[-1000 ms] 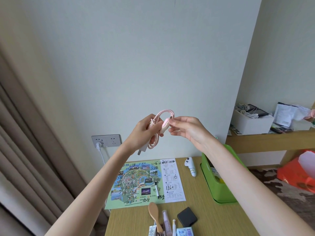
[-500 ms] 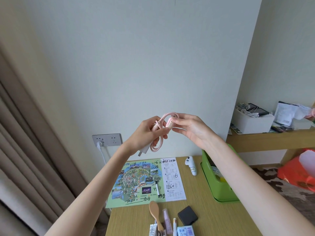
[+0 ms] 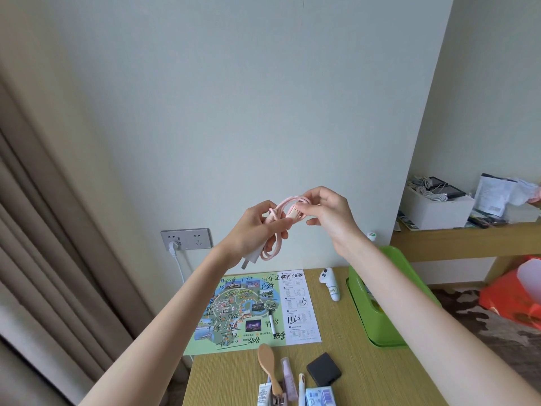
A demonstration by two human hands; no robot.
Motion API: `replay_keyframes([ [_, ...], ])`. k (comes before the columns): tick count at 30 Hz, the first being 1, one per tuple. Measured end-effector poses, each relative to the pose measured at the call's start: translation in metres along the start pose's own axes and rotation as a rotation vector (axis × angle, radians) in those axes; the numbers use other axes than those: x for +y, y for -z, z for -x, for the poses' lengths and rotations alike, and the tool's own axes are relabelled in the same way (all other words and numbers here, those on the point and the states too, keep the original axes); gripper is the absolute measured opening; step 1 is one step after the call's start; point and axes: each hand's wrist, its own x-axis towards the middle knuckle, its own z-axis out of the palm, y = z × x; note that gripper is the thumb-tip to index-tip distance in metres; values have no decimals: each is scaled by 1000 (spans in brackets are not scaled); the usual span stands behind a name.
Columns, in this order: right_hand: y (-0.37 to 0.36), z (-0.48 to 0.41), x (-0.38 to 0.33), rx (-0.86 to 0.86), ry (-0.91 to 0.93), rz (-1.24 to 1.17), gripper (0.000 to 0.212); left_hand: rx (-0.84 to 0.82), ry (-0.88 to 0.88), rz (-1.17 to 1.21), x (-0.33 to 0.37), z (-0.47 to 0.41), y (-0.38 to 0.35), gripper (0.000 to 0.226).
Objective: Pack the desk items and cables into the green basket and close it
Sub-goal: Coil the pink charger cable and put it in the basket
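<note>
Open air: around your left hand (image 3: pixel 251 230) and right hand (image 3: pixel 330 215), both gripping the pink cable (image 3: pixel 286 200) high over the desk (image 3: pixel 351 347). Green basket (image 3: pixel 361 315): your right forearm crosses its mouth. White controller (image 3: pixel 330 284): just beside its left wall. Bare wood: between controller and black case (image 3: pixel 323 373).

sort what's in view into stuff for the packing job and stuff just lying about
For the job: pink cable, held by left hand and right hand; green basket; hairbrush; black case; white controller; marker; map.
Lying about: wall socket; curtain; white box; orange bag.
</note>
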Motion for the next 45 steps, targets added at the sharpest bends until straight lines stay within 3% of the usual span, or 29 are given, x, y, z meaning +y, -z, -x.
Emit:
replay_keyframes([
  [8, 2, 1, 18, 70, 133, 269, 13, 158, 22, -8, -5, -2, -17, 24],
  [11, 10, 6, 24, -94, 22, 55, 13, 188, 27, 2, -7, -2, -20, 23],
  [14, 24, 7, 29, -99, -155, -218, 26, 134, 11, -11, -9, 0, -24, 29],
  [19, 49, 9, 47, -188, -370, -318, 16, 26, 30, 10, -19, 0, -41, 29],
  [25, 84, 23, 73, -341, -428, -292, 15, -131, 81, -34, -35, -6, -71, 34],
  [29, 109, 26, 89, -280, -428, -143, 24, -231, 146, -36, -46, -15, -101, 39],
  [37, 184, 18, 121, -117, -510, -92, 23, -432, 289, 31, -67, -46, -174, 20],
  [41, 224, 8, 143, -19, -547, -81, 30, -556, 329, -53, -78, -66, -214, 16],
  [45, 247, -8, 170, 126, -521, 13, 35, -552, 348, -208, -90, -94, -253, 23],
])
